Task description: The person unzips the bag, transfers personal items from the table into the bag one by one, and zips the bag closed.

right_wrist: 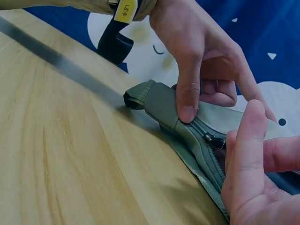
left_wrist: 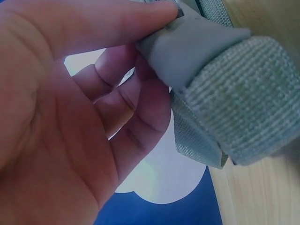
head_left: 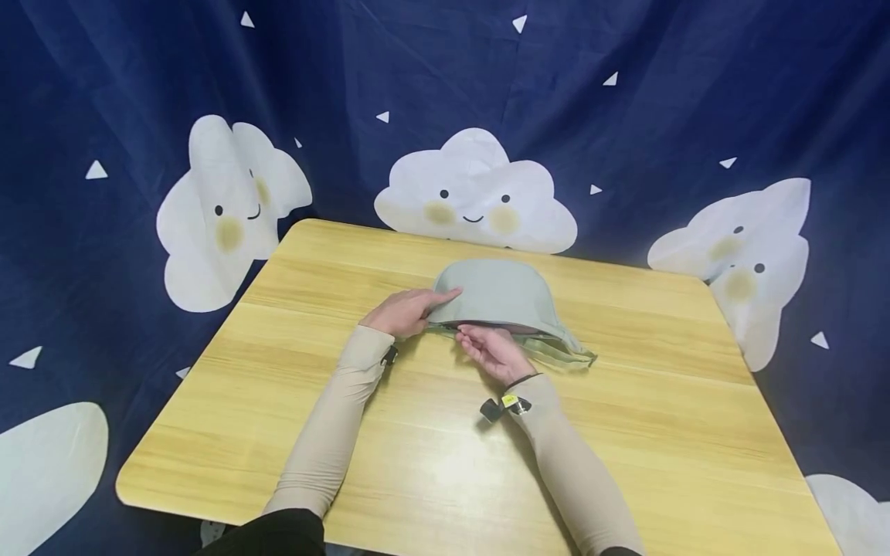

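A pale green waist bag (head_left: 495, 290) lies on the table, its zipped side toward me. My left hand (head_left: 403, 310) grips the bag's left end; in the right wrist view its thumb (right_wrist: 188, 110) presses beside the end of the zipper. At the front edge, my right hand (head_left: 495, 353) pinches the zipper pull (right_wrist: 214, 141) with its fingertips. The bag's mouth gapes along the right part of the zipper, showing a dark inside. A woven strap (left_wrist: 248, 98) hangs from the left end, close to my left fingers.
The bag rests toward the back of a wooden table (head_left: 431, 455) with rounded corners. More green strap (head_left: 559, 355) lies under the bag's right end. A dark blue curtain (head_left: 445, 69) with printed clouds hangs behind the table. Each wrist wears a small black camera.
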Tool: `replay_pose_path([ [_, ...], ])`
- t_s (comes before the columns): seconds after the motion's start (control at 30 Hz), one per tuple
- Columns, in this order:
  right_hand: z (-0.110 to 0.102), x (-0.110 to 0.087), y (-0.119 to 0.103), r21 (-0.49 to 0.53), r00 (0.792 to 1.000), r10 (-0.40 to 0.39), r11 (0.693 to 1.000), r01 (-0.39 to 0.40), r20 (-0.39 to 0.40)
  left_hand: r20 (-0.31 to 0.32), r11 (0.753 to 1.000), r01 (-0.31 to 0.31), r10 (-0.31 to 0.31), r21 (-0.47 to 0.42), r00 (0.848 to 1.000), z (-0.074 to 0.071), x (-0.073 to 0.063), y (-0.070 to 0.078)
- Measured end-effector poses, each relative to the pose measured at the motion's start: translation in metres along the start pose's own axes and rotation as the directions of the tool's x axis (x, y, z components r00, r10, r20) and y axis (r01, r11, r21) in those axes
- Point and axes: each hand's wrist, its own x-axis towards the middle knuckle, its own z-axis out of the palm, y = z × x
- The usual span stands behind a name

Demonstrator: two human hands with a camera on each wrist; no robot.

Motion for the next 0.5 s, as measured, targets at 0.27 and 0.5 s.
replay_pose_path([
  [0.27,0.0003,0.0018,-0.0002,0.011,1.000,0.002,1.000,-0.002,0.001,-0.013,1.000,0.011,-0.011,-0.012,1.000,-0.0010,-0.0019,0.0001],
  [0.5,-0.0008,-0.0003,-0.0008,-0.008,1.000,0.001,1.000,-0.001,0.009,-0.013,1.000,0.016,-0.016,-0.025,1.000,-0.0005,-0.0031,0.0013],
])
